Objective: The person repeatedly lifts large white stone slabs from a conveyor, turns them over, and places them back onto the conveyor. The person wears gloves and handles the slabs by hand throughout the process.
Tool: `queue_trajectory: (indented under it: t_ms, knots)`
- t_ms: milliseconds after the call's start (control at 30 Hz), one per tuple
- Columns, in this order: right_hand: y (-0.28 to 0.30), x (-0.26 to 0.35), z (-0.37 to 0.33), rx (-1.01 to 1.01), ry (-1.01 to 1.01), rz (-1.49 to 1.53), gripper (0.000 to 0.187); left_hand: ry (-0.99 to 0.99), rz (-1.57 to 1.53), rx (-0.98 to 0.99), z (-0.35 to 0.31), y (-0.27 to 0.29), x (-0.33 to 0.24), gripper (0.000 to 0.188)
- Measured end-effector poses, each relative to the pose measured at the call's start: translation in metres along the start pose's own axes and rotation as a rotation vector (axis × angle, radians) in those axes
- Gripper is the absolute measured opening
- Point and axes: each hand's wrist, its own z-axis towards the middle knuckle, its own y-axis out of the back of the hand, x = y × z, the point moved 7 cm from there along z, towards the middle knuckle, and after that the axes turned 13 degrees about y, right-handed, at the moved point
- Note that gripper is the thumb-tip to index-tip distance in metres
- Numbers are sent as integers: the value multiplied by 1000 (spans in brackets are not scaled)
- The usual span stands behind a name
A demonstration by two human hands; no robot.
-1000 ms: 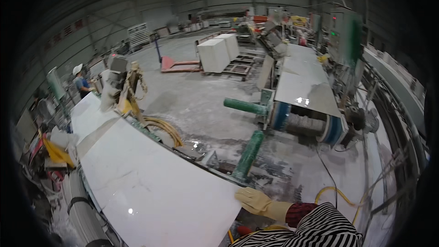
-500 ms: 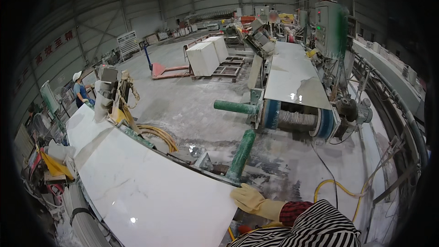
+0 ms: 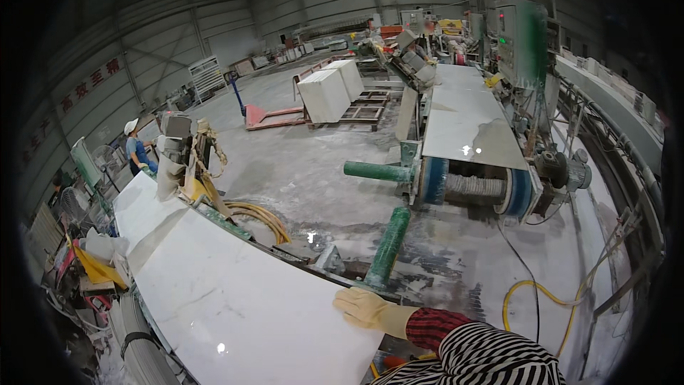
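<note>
My right hand, in a pale yellow rubber glove, rests on the far right edge of a big glossy white slab. Its fingers lie stretched out over the slab's surface, and nothing is in its grasp. The slab shows faint veins and bright lamp reflections; it lies flat on a conveyor bed that reaches away to the left. Just beyond the glove, a green roller juts out from the bed's far side. My left hand is out of sight.
A second conveyor with blue-rimmed rollers bears a pale slab. Another green roller sticks out from it. A yellow hose lies on the floor at right. Stacked white blocks and a co-worker are farther off.
My right hand has slid left and inward along the slab's edge, its fingers now farther onto the surface. The whole view has shifted slightly, with the surroundings appearing farther right.
</note>
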Motion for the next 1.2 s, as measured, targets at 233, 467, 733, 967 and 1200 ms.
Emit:
queue_trajectory:
  t_ms: [233,467,733,967,1200]
  knots:
    - [-3,-8,27,-14,47,-5,50,-59,-35,-67,0,16,-5,61]
    - [9,6,56,7,47,96,42,210,-8,-148,28,-9,15,48]
    - [6,3,53,47,39,81,42,231,24,-89,41,8,-12,43]
    - [13,8,52,19,109,73,46,272,-33,-4,41,5,-14,47]
    - [17,12,50,39,83,70,46,287,-35,-5,37,-1,-9,48]
